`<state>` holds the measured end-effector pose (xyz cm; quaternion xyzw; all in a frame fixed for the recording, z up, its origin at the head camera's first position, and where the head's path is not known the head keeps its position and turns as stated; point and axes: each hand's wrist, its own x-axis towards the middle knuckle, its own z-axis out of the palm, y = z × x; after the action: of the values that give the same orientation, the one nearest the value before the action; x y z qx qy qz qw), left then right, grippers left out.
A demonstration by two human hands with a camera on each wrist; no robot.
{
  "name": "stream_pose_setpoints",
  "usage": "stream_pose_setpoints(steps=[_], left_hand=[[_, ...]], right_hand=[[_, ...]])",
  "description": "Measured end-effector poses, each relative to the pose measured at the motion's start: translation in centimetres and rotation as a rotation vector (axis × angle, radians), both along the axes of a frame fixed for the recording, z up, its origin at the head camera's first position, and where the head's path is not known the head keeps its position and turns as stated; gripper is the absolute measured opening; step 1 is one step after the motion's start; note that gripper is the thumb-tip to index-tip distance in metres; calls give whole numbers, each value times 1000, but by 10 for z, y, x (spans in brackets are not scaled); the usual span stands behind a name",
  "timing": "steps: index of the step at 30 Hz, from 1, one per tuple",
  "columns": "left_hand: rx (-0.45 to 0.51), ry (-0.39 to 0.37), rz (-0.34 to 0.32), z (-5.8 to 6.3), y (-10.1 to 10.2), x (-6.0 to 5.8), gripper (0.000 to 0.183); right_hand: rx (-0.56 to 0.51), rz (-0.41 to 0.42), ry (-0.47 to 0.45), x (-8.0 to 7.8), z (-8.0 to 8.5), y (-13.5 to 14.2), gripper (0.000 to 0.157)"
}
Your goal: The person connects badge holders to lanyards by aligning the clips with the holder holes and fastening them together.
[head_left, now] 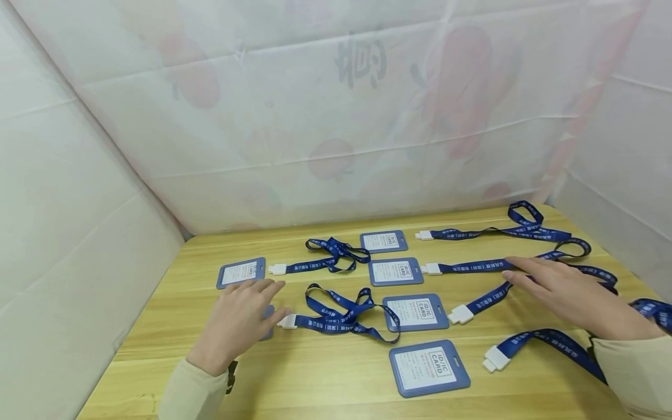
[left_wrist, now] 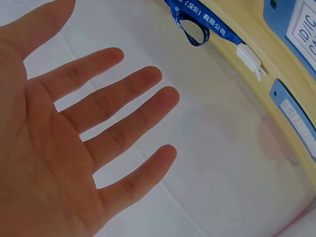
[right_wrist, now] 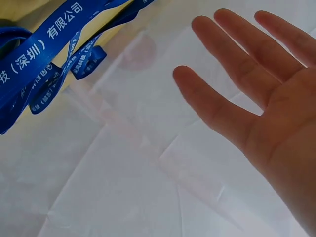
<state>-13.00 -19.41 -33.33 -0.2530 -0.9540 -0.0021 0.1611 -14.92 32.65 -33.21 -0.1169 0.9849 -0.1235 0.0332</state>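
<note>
My left hand [head_left: 238, 321] hovers with loosely spread fingers over a blue ID card holder [head_left: 269, 328], which it mostly hides. Its thumb is close to the white clip [head_left: 288, 321] of a bunched blue lanyard [head_left: 331, 322]; whether they touch I cannot tell. The left wrist view shows that palm [left_wrist: 59, 143] with nothing in it. On the right side, my right hand [head_left: 574, 291] is above two blue lanyards [head_left: 472, 266], fingers extended. Its palm [right_wrist: 291, 128] is bare in the right wrist view, beside bunched lanyard straps [right_wrist: 44, 54].
Several ID card holders stand in a column mid-table, including a near one [head_left: 415, 378] and a far one [head_left: 384, 241]. Another holder [head_left: 241, 273] lies left, beside a bunched lanyard [head_left: 341, 255]. More lanyards [head_left: 556, 341] stretch rightward. White cloth walls [head_left: 294, 146] enclose the wooden table [head_left: 315, 379].
</note>
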Motion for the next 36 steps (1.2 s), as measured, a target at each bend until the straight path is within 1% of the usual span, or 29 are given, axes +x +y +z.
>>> stream_pose_setpoints(steps=[4, 7, 9, 10, 13, 16, 18, 20, 23, 25, 28, 33, 36], left_hand=[[-11, -2, -7, 0, 2, 1, 48], [-10, 1, -14, 0, 3, 1, 47], [1, -3, -26, 0, 5, 2, 47], [9, -10, -32, 1, 6, 2, 47], [39, -52, -35, 1, 10, 2, 46], [62, -101, -26, 2, 13, 3, 43], [64, -112, -26, 2, 15, 3, 43], [63, -101, -42, 2, 16, 3, 41], [46, -55, -85, 1, 18, 2, 40], [26, -22, -118, 1, 20, 3, 39], [-1, 2, -149, 1, 22, 3, 38], [-5, -5, -152, 0, 23, 4, 37], [-2, 0, -148, 0, 23, 4, 37]], right_hand=[[69, -9, 45, 2, -2, -3, 62], [116, 9, 104, 3, -2, -4, 52], [134, 30, 140, 4, -2, -4, 42], [137, 45, 159, 5, -2, -5, 38], [144, 83, 186, 5, -2, -7, 34], [141, 118, 205, 6, -2, -9, 33], [143, 125, 220, 6, -1, -9, 33], [145, 119, 237, 7, -1, -8, 33], [146, 107, 260, 8, 0, -6, 34], [149, 106, 264, 9, 0, -5, 34], [150, 112, 254, 9, -1, -4, 34], [151, 113, 252, 9, -3, -4, 35], [151, 99, 224, 9, -3, -3, 35]])
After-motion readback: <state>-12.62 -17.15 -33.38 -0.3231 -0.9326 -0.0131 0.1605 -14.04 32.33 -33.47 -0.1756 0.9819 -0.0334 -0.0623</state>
